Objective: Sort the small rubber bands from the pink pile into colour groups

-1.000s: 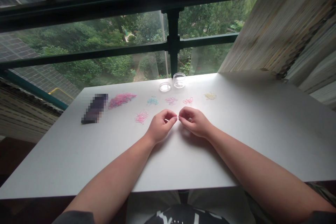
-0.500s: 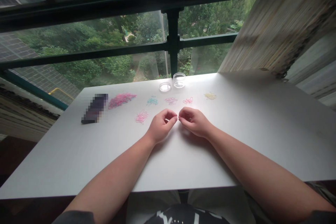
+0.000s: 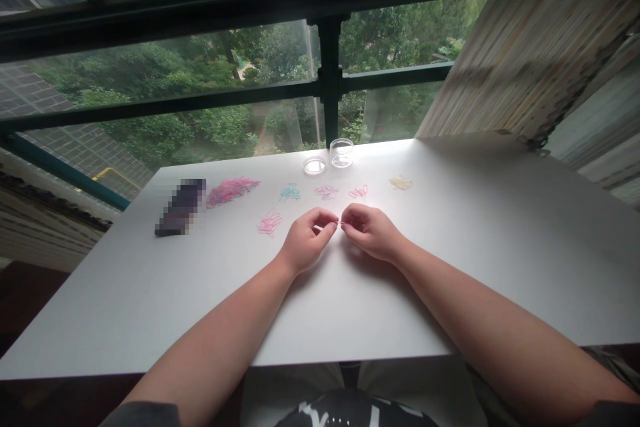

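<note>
My left hand (image 3: 310,237) and my right hand (image 3: 370,231) meet fingertip to fingertip above the table, both pinched closed. A tiny, thin rubber band (image 3: 340,222) spans the small gap between them; most of it is hidden by the fingers. Just beyond the hands lie small loose piles of thin rubber bands: blue-green (image 3: 290,193), pale pink-purple (image 3: 327,193), coral pink (image 3: 358,191) and pale yellow (image 3: 401,183). A pink pile (image 3: 270,222) sits left of my left hand. Farther left is a larger mixed heap (image 3: 233,191), mainly pink.
A clear round container (image 3: 342,153) and its clear lid (image 3: 315,166) stand at the back of the white table (image 3: 200,307). A dark, pixelated flat object (image 3: 181,207) lies at the left. Behind are a green-framed window (image 3: 330,47) and a striped curtain (image 3: 480,60).
Both hands stay almost in place, fingertips still pinched close together. The piles and the container have not moved.
</note>
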{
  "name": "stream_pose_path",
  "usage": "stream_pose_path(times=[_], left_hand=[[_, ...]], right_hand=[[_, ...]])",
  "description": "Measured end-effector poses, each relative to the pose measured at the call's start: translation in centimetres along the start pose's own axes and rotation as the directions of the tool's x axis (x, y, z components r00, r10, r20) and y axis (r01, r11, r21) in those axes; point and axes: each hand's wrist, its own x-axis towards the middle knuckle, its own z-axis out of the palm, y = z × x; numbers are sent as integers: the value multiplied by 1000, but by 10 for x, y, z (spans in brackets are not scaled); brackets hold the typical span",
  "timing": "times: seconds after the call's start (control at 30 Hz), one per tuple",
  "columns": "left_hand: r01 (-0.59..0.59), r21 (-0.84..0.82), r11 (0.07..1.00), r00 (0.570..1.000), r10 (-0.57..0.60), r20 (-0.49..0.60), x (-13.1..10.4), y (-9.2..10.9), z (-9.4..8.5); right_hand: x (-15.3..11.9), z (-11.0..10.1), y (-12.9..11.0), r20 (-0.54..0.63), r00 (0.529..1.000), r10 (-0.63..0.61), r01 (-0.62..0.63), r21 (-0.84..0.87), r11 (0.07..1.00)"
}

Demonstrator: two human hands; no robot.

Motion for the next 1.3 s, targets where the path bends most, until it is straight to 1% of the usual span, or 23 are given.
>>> stream_pose_path(times=[0.1, 0.3, 0.5, 0.83, 1.3], left_hand=[[-13, 6, 1000, 1000, 13, -12, 0, 0, 1], [-23, -41, 999, 1000, 24, 12, -1, 1, 1], [-4, -46, 999, 1000, 4, 9, -1, 1, 1], [16, -43, 999, 1000, -17, -9, 0, 0, 2], [29, -50, 998, 997, -32, -67, 0, -1, 2]], right_hand=[[0, 0, 0, -1, 1000, -5, 5, 0, 1000], [0, 0, 0, -10, 1000, -11, 10, -18, 1000], [0, 0, 1, -7, 1000, -16, 15, -19, 1000], [0, 0, 1, -8, 1000, -22, 22, -1, 1000], [1, 0, -1, -3, 1000, -16, 16, -1, 1000]])
